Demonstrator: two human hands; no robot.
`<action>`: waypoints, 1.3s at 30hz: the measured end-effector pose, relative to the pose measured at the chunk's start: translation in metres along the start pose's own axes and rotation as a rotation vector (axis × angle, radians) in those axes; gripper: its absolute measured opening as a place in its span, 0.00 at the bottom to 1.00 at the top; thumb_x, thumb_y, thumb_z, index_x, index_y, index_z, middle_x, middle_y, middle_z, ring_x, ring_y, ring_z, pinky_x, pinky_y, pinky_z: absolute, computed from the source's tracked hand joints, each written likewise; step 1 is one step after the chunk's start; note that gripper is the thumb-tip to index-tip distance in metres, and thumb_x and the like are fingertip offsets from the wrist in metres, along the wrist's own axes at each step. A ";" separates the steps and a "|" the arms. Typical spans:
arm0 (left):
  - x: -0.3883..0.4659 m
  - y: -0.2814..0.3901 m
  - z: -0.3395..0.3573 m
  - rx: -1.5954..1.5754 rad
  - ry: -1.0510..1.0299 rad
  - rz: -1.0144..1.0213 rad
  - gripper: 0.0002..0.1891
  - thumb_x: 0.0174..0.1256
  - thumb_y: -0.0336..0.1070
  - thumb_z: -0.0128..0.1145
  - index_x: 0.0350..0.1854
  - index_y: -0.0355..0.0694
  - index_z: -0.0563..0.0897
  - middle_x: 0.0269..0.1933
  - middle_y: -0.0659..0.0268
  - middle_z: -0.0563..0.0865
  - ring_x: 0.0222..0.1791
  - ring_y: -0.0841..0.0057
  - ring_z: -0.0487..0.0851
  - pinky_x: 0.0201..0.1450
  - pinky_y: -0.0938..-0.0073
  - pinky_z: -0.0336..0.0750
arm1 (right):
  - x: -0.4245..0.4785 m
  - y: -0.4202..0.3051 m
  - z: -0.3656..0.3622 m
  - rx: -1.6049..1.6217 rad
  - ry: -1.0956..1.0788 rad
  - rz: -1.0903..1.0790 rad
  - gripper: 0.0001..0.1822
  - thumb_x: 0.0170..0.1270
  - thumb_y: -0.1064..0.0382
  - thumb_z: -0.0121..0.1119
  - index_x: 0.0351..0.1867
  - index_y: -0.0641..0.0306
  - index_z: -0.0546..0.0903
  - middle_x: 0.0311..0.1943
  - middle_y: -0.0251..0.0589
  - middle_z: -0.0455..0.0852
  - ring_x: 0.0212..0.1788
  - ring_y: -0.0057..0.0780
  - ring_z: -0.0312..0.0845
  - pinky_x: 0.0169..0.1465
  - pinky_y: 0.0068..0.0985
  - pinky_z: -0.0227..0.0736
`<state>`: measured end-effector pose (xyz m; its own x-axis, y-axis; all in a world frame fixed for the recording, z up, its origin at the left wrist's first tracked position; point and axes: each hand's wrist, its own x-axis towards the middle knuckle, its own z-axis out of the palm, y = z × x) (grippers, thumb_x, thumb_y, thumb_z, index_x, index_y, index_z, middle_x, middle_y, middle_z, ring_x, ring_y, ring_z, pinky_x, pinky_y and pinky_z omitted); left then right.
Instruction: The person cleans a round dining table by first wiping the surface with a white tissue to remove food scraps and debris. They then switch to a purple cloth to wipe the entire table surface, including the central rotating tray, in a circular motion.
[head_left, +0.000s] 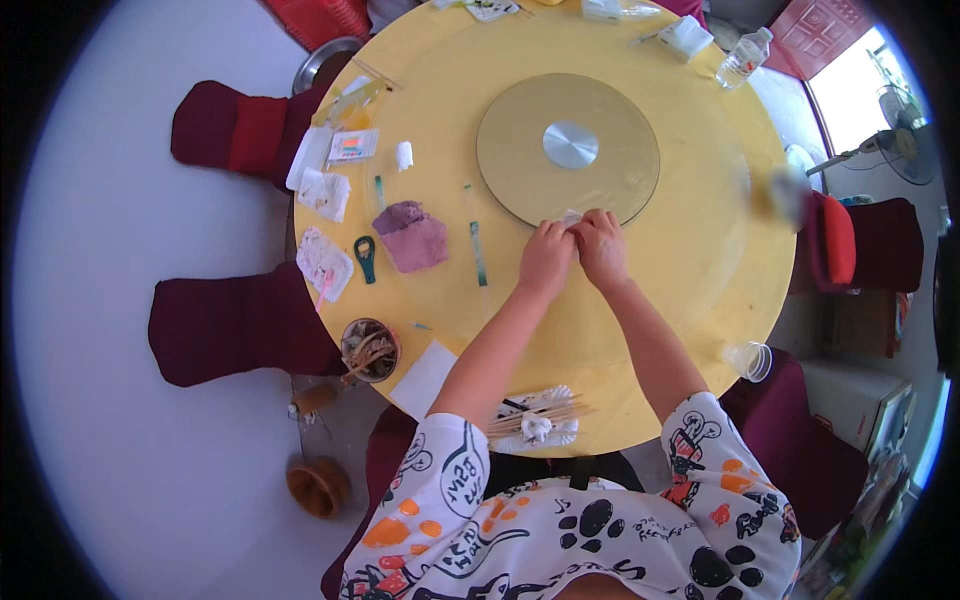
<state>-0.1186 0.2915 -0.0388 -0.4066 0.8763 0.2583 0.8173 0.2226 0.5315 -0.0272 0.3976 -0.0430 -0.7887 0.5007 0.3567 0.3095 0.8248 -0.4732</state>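
At the near edge of the round glass turntable (517, 120), my left hand (547, 259) and my right hand (602, 249) meet with fingers curled. Between them they pinch a small whitish, translucent piece (572, 217); it looks like thin plastic, but my fingers hide most of it. Left of my hands, a strip with green printing (478, 259) lies on the yellow-covered table (525, 322). Farther left are a folded purple cloth (416, 244) and a dark green bottle opener (364, 259).
Paper trays stand along the left rim, one holding a pink utensil (325, 289). A container of food scraps (369, 350) sits nearer. Skewers lie across a tray (536, 420) before my body. Plastic cups (750, 361) lie at right; a water bottle (744, 58) stands far right. Chairs surround the table.
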 end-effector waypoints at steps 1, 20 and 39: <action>-0.005 0.003 0.008 -0.057 -0.009 -0.086 0.06 0.64 0.30 0.53 0.38 0.34 0.79 0.41 0.56 0.80 0.44 0.58 0.78 0.43 0.60 0.77 | -0.002 -0.001 -0.002 0.008 -0.027 -0.003 0.03 0.52 0.69 0.60 0.28 0.59 0.83 0.34 0.42 0.79 0.43 0.42 0.73 0.46 0.37 0.70; -0.074 0.036 0.024 -0.156 -0.052 0.007 0.07 0.64 0.32 0.51 0.39 0.35 0.80 0.41 0.57 0.80 0.45 0.60 0.79 0.43 0.60 0.78 | -0.086 -0.009 -0.030 0.007 -0.110 -0.008 0.01 0.54 0.69 0.61 0.27 0.62 0.80 0.35 0.44 0.79 0.41 0.44 0.74 0.44 0.37 0.71; -0.115 -0.016 -0.063 0.154 0.142 -0.354 0.27 0.55 0.33 0.64 0.58 0.31 0.74 0.67 0.47 0.68 0.68 0.50 0.64 0.70 0.54 0.60 | -0.052 -0.012 -0.006 0.081 -0.177 -0.156 0.08 0.59 0.66 0.57 0.39 0.57 0.84 0.36 0.42 0.78 0.39 0.42 0.74 0.43 0.37 0.73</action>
<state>-0.1103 0.1599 -0.0264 -0.7170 0.6689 0.1961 0.6643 0.5705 0.4830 0.0129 0.3632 -0.0514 -0.9066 0.3092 0.2873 0.1387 0.8611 -0.4891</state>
